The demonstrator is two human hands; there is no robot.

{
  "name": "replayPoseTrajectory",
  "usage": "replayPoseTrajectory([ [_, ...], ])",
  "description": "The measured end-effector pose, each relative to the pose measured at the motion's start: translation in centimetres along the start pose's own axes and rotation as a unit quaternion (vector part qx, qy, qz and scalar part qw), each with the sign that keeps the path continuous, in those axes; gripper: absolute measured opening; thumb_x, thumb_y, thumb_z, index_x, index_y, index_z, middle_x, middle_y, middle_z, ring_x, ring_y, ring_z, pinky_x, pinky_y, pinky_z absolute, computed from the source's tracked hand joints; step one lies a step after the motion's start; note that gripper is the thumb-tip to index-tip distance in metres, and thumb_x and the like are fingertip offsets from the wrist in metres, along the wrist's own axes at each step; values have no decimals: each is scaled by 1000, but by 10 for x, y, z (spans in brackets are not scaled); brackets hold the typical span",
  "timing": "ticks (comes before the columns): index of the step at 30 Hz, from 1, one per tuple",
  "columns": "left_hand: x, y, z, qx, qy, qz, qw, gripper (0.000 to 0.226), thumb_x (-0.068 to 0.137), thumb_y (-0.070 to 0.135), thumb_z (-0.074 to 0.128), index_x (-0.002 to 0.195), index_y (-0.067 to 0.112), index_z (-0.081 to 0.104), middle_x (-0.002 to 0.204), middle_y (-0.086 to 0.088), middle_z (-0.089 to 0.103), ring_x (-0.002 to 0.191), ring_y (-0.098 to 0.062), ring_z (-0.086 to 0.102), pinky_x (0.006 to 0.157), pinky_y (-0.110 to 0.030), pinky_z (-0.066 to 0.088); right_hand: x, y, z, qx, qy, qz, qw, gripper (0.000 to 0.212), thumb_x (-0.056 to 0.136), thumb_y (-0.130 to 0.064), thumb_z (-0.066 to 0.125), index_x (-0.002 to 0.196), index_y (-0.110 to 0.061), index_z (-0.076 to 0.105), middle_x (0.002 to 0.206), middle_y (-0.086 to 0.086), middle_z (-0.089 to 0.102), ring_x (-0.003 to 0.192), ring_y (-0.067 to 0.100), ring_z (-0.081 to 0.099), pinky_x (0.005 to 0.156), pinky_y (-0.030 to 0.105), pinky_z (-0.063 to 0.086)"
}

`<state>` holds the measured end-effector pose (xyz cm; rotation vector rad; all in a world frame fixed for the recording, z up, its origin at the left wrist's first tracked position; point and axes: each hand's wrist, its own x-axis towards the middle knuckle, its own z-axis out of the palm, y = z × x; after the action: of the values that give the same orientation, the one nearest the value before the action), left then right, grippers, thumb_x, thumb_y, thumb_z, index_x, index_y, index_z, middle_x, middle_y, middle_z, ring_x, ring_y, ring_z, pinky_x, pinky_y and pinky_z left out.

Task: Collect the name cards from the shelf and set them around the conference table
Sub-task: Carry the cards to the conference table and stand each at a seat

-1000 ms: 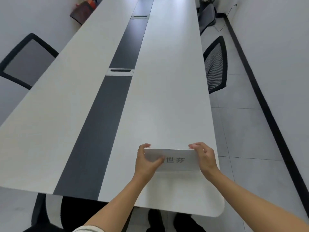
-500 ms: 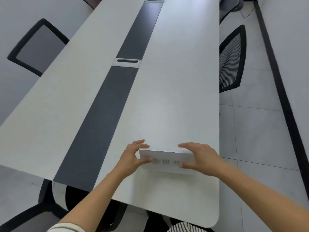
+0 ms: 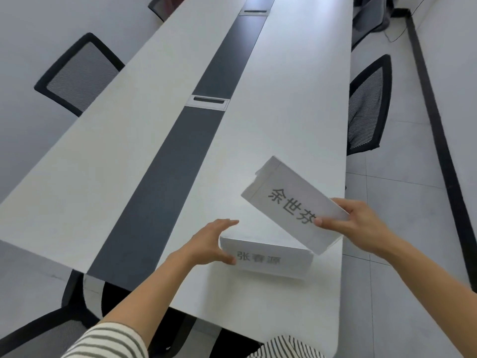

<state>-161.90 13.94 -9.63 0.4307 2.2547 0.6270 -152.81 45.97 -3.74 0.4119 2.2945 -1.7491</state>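
- Right grip (image 3: pixel 361 223): closed on end of lifted card (image 3: pixel 291 205), thumb on printed face, fingers behind.
- Lifted card juts up-left from grip, tilted, clear of bench (image 3: pixel 284 99).
- Left grip (image 3: pixel 209 244): partly open, thumb and fingers at left end of second card (image 3: pixel 268 259), standing on bench near edge.
- Likely light, stiff, crushable; best pinched at ends.

Bare tabletop (image 3: pixel 284 112) beyond standing card (image 3: pixel 268 259)

Even, bright, cool light with faint shadows; wide-angle bending skews the edges, and detail is slightly soft.
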Motion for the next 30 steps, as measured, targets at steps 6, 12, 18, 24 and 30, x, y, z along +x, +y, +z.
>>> replayPoseTrajectory([
  [6, 25, -12, 6, -45, -42, 21, 998, 65, 69, 25, 82, 130, 31, 58, 143, 7, 49, 131, -13, 44, 110, -29, 35, -1, 14, 12, 30, 23, 59, 998, 21, 78, -21, 77, 98, -22, 74, 93, -8, 78, 85, 13, 73, 75, 29, 56],
  [12, 31, -17, -8, -73, -65, 58, 994, 57, 73, 33, 80, 126, 32, 60, 135, 11, 56, 121, -7, 49, 100, -23, 39, 0, 4, 22, 35, 53, 91, 994, 21, 79, -22, 75, 99, -20, 74, 91, -11, 78, 80, 10, 72, 66, 19, 53],
  [18, 31, -22, -26, -89, -88, 88, 988, 53, 75, 41, 76, 124, 30, 61, 123, 13, 62, 108, -8, 59, 90, -23, 50, 15, -28, 37, 19, 62, 94, 993, 19, 76, -26, 75, 94, -19, 76, 91, -6, 78, 80, 13, 73, 78, 33, 56],
  [24, 32, -33, -26, -57, -106, 107, 987, 57, 76, 50, 71, 127, 30, 57, 129, 10, 60, 113, -13, 56, 96, -29, 46, 71, -79, 68, -7, 58, 75, 995, 19, 77, -31, 74, 92, -20, 76, 90, -6, 79, 82, 14, 74, 76, 29, 55],
  [30, 40, -37, -22, -16, -117, 144, 982, 60, 75, 52, 71, 128, 32, 53, 130, 5, 55, 122, -18, 44, 100, -38, 41, 178, -125, 138, -129, 26, 17, 991, 24, 75, -41, 77, 89, -21, 76, 91, 3, 76, 80, 22, 67, 66, 32, 47],
])
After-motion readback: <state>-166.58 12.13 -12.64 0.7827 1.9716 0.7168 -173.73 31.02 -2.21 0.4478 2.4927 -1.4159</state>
